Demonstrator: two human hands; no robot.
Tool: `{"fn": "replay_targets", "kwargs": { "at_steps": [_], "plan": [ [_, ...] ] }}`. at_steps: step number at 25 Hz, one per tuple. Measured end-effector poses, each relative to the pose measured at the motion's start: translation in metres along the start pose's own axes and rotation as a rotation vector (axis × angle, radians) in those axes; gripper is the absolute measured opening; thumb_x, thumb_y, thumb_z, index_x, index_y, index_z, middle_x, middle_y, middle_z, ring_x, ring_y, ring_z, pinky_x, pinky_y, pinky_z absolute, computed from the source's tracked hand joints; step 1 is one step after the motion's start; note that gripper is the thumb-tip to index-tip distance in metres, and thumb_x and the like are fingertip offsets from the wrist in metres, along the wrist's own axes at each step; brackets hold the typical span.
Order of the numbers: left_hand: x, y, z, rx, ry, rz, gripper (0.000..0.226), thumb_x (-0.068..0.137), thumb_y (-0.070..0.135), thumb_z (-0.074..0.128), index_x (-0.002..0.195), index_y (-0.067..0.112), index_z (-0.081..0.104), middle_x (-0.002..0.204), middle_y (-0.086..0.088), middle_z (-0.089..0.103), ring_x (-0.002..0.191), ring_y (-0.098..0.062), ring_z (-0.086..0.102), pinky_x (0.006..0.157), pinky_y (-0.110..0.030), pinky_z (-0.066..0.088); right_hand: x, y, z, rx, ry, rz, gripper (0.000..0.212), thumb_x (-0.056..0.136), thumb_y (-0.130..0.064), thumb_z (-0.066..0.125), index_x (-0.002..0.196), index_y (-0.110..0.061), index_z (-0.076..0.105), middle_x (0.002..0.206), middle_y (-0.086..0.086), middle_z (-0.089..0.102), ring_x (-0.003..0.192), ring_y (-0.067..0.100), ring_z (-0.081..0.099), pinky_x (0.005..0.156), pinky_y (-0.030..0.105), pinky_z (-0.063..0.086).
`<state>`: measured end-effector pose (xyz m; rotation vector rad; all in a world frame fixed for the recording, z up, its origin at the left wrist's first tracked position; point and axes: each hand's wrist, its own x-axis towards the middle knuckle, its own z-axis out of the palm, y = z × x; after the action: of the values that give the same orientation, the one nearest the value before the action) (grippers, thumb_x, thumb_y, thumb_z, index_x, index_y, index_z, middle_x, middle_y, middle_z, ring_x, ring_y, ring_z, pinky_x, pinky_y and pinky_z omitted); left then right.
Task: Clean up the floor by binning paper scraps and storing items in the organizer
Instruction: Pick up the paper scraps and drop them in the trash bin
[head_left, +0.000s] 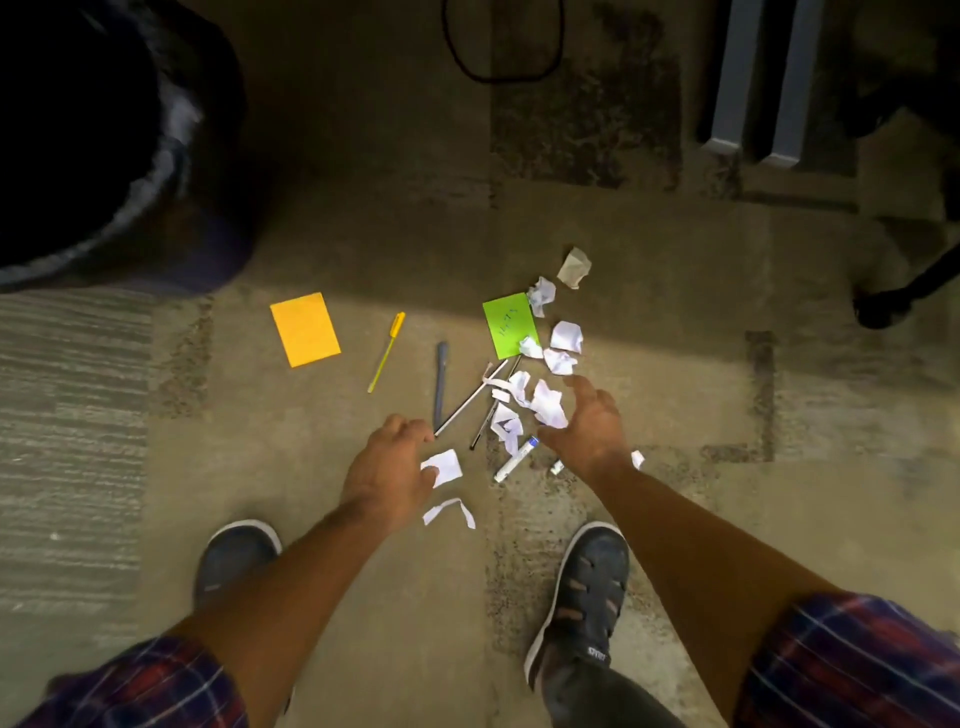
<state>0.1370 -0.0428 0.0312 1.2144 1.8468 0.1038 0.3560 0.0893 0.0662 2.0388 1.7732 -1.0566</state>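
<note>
Our right hand (587, 426), fingers spread and empty, hovers just over the paper scraps (545, 405); our left hand (389, 467) pinches one white scrap (447, 466).

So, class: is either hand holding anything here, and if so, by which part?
The left hand pinches a white paper scrap at its left edge, though it may only be touching it. The right hand hovers open over the scraps, holding nothing.
</note>
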Motion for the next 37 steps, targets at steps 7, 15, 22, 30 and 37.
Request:
{"fn": "replay_targets", "kwargs": {
  "at_steps": [7, 15, 22, 30, 37],
  "plan": [
    [0.04, -0.018, 0.084, 0.355, -0.104, 0.01, 0.05, 0.088, 0.036, 0.068, 0.134, 0.025, 0.052, 0.133, -0.003, 0.05, 0.121, -0.029, 0.052, 0.097, -0.044, 0.051, 0.065, 0.047, 0.064, -0.256, -0.07, -0.157, 0.095, 0.069, -0.052, 0.083, 0.148, -0.035, 0.032, 0.136, 0.015, 0.044, 0.121, 0.038, 0.051, 0.101, 0.046, 0.049],
    [0.051, -0.023, 0.107, 0.435, -0.017, 0.084, 0.038, 0.085, 0.035, 0.073, 0.117, 0.024, 0.057, 0.118, -0.003, 0.065, 0.112, -0.029, 0.059, 0.092, -0.04, 0.048, 0.085, 0.037, 0.086, -0.328, 0.019, -0.26, 0.061, 0.089, -0.058, 0.062, 0.142, -0.037, 0.041, 0.141, 0.014, 0.04, 0.122, 0.037, 0.046, 0.101, 0.046, 0.048],
    [0.054, -0.022, 0.098, -0.237, 0.085, -0.127, 0.034, 0.079, 0.006, 0.061, 0.061, 0.019, 0.035, 0.058, 0.0, 0.046, 0.055, -0.023, 0.042, 0.053, -0.033, 0.037, 0.091, 0.032, 0.09, -0.344, 0.034, -0.32, 0.031, 0.1, -0.026, 0.055, 0.13, -0.024, 0.055, 0.142, 0.016, 0.038, 0.129, 0.035, 0.043, 0.099, 0.045, 0.052],
    [0.023, -0.034, 0.112, -0.182, 0.02, -0.066, 0.029, 0.078, 0.017, 0.058, 0.107, 0.02, 0.062, 0.092, 0.007, 0.058, 0.084, -0.018, 0.06, 0.078, -0.034, 0.055, 0.108, 0.041, 0.087, -0.321, 0.053, -0.413, 0.027, 0.089, 0.001, 0.056, 0.109, -0.009, 0.071, 0.112, 0.014, 0.061, 0.093, 0.034, 0.063, 0.081, 0.04, 0.057],
    [0.021, -0.031, 0.138, 0.342, -0.202, 0.043, 0.024, 0.095, 0.021, 0.058, 0.119, 0.02, 0.063, 0.124, -0.007, 0.062, 0.111, -0.029, 0.064, 0.092, -0.04, 0.056, 0.107, 0.043, 0.074, -0.043, 0.146, -0.19, 0.02, 0.087, -0.007, 0.065, 0.099, -0.017, 0.077, 0.102, 0.009, 0.074, 0.094, 0.028, 0.069, 0.088, 0.029, 0.05]
  ]
}}
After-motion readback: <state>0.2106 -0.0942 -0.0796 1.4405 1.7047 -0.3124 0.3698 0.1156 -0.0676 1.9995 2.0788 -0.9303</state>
